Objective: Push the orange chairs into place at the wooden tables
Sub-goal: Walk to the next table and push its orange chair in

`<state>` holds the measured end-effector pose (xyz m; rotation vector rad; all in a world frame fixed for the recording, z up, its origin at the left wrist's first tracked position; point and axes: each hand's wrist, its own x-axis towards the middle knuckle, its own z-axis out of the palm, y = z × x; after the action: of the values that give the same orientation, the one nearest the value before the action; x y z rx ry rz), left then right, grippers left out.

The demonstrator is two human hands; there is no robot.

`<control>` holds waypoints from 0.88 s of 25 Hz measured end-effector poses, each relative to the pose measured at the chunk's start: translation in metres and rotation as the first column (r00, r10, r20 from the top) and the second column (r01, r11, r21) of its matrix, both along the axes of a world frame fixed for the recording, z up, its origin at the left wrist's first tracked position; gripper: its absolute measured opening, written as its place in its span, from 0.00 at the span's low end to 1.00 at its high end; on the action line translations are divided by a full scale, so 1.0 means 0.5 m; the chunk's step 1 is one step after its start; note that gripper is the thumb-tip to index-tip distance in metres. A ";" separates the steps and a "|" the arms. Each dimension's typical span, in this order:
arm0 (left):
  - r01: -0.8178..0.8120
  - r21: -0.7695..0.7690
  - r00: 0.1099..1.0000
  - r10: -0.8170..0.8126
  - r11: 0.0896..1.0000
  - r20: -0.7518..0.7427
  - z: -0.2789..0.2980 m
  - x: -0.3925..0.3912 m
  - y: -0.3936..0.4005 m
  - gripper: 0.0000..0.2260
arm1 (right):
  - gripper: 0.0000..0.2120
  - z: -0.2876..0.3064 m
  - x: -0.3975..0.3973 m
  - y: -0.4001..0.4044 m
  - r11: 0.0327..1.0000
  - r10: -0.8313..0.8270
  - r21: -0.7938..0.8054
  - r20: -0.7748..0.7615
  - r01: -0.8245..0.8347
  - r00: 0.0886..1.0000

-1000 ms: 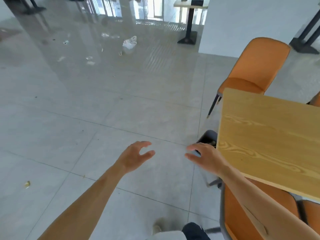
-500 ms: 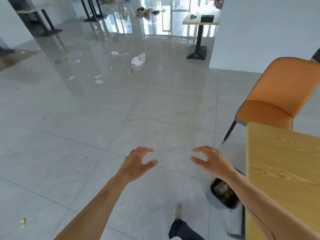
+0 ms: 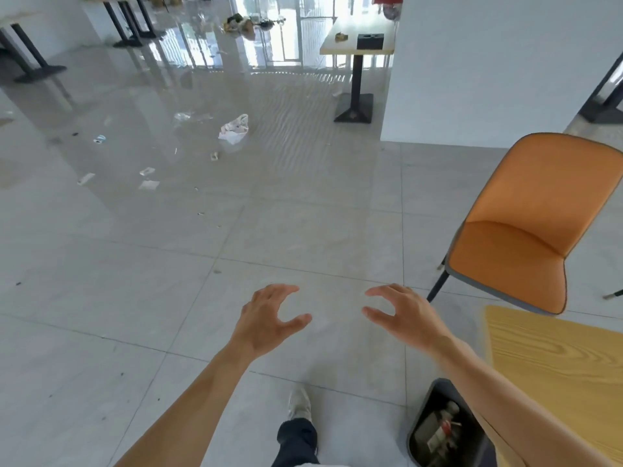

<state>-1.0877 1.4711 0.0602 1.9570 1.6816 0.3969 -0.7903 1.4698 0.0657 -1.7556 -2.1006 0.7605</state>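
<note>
An orange chair (image 3: 526,230) with dark legs stands at the right, its seat turned toward the near wooden table (image 3: 556,362), whose corner shows at the lower right. The chair's seat edge sits just beyond the table's far edge. My left hand (image 3: 269,318) and my right hand (image 3: 404,315) hover over the floor tiles in the middle, fingers curled apart, holding nothing. Both hands are well left of the chair and touch nothing.
A dark grey bin (image 3: 445,429) with rubbish sits on the floor beside the table, under my right forearm. Another wooden table (image 3: 357,45) on a black pedestal stands far back, next to a white wall (image 3: 488,69). A white bag (image 3: 234,129) and scraps litter the glossy floor.
The view has shifted forward and left along the table: the table has slid to the lower right, the far chair looms larger, and the chair under my right arm has left view. Both hands stay empty.
</note>
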 end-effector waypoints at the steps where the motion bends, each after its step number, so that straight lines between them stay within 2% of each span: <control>1: 0.012 -0.005 1.000 -0.012 1.000 0.004 -0.007 0.006 0.048 0.30 | 0.22 -0.006 0.005 0.040 1.000 -0.008 0.001 0.016 0.008 1.000; 4: 0.052 -0.016 0.998 -0.051 0.999 0.033 -0.024 0.029 0.223 0.33 | 0.23 -0.013 0.020 0.186 0.999 -0.051 -0.003 0.037 0.051 0.998; 11: 0.201 -0.049 0.974 -0.195 0.978 0.118 -0.016 0.137 0.627 0.32 | 0.26 0.016 0.088 0.488 0.968 -0.252 0.000 0.037 0.252 0.967; 16: 0.325 -0.061 0.941 -0.316 0.944 0.124 -0.010 0.261 0.858 0.29 | 0.24 0.014 0.185 0.643 0.922 -0.387 -0.005 0.035 0.388 0.921; 22: 0.448 -0.036 0.889 -0.440 0.894 0.127 -0.027 0.467 1.136 0.36 | 0.24 -0.020 0.371 0.859 0.878 -0.479 0.033 0.010 0.478 0.878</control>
<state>-0.8542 2.0393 0.0467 2.1469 1.1101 0.2706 -0.6047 1.8994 0.0556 -2.1445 -1.5619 0.5645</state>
